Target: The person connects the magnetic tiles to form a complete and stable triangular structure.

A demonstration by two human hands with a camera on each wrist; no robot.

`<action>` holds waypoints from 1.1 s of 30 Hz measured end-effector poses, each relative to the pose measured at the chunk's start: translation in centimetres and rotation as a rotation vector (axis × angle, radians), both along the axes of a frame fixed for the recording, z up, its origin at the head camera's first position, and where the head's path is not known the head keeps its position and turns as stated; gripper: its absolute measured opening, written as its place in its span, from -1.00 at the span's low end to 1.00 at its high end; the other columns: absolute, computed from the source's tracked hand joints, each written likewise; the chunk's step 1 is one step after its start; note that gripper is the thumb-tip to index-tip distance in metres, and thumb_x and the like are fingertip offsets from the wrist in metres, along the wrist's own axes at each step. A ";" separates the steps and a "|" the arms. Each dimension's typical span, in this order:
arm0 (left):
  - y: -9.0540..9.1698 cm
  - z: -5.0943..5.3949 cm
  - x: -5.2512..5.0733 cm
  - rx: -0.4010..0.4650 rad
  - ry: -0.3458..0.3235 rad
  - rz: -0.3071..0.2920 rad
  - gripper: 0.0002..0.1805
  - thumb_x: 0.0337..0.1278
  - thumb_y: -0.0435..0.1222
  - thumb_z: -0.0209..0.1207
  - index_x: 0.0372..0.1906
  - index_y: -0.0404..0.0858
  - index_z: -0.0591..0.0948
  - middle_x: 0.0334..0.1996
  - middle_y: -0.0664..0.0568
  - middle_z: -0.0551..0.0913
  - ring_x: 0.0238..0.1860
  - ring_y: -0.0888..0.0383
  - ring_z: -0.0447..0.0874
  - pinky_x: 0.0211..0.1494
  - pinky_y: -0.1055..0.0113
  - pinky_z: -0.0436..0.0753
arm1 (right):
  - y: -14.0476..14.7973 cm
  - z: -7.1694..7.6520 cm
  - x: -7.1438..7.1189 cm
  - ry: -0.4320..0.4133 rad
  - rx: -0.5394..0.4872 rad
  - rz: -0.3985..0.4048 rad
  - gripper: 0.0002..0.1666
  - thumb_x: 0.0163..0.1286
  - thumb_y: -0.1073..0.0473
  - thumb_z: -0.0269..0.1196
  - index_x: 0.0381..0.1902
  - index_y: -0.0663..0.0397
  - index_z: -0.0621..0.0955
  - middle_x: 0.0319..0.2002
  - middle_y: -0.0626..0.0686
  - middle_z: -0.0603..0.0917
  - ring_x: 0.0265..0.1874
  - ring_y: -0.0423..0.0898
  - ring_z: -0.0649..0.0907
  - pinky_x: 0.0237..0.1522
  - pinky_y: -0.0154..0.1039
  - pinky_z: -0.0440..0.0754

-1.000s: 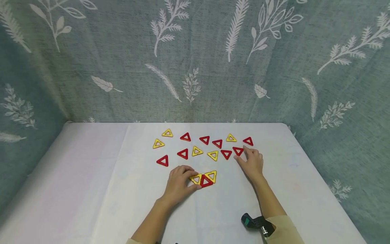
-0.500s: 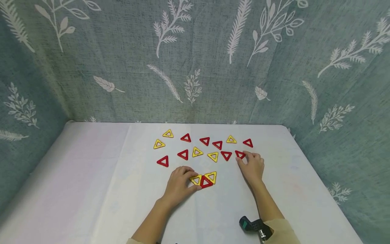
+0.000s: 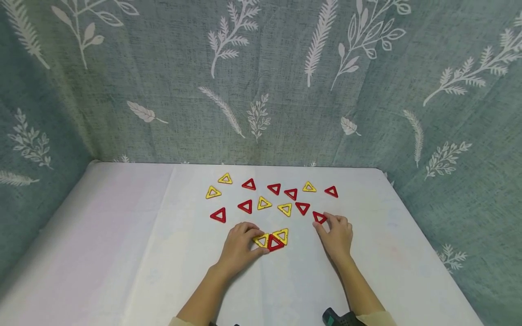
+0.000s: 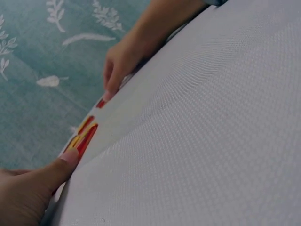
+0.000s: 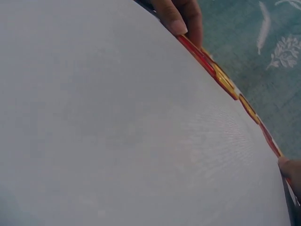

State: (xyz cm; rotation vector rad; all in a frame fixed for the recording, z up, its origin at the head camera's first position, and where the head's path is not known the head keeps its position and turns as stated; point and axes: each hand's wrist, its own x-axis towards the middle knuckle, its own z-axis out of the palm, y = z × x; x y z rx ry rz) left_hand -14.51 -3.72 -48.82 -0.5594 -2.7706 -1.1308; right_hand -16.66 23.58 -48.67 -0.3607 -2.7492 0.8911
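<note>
Presently, your left hand pinches the left end of a touching cluster on the white cloth-covered surface: two yellow, plastic-looking triangular frames plus one red triangular frame. Right of it, well apart, your right hand pinches the held red triangle. Judged risk: bumping the cluster, or a loose left pinch, could split its seams; a wide drag could nudge neighbours. Count: nine red, seven yellow, two hands.
</note>
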 end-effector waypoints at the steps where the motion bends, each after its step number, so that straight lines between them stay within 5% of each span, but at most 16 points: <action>1: 0.0 0.1 0.0 0.003 -0.005 0.003 -0.54 -0.17 -0.06 0.43 -0.07 -0.09 0.67 -0.05 0.10 0.52 0.10 0.09 0.40 0.18 0.05 0.43 | -0.1 0.0 0.1 0.007 -0.001 -0.002 -0.35 0.22 -0.05 0.30 0.21 0.13 0.49 0.02 0.25 0.40 -0.03 0.13 0.35 -0.08 0.04 0.33; 15: -0.3 -0.2 0.2 0.051 0.030 0.006 -0.63 -0.28 -0.07 0.48 -0.25 -0.07 0.71 -0.14 0.15 0.55 0.03 0.12 0.44 0.14 0.07 0.46 | -1.2 0.0 2.4 0.065 0.002 -0.047 -0.45 0.13 0.00 0.39 0.05 0.13 0.60 -0.03 0.20 0.51 -0.07 0.09 0.43 -0.14 0.00 0.35; 23: -0.2 0.1 0.4 -0.112 0.045 -0.070 -0.38 -0.18 0.08 0.38 0.11 0.03 0.61 0.05 0.08 0.46 0.16 0.07 0.32 0.26 0.03 0.33 | -1.0 -0.1 2.0 0.069 0.031 0.041 -0.37 0.12 -0.03 0.40 0.14 0.03 0.57 -0.01 0.22 0.47 -0.05 0.13 0.42 -0.10 0.03 0.34; 33: 0.2 -0.2 0.4 -0.140 0.076 -0.059 -0.45 -0.16 0.08 0.37 0.05 0.06 0.63 0.05 0.08 0.44 0.18 0.08 0.29 0.23 0.02 0.36 | -1.1 -0.1 1.2 0.078 0.078 0.099 -0.30 0.10 -0.06 0.40 0.19 0.05 0.53 -0.01 0.25 0.44 -0.04 0.14 0.42 -0.09 0.06 0.36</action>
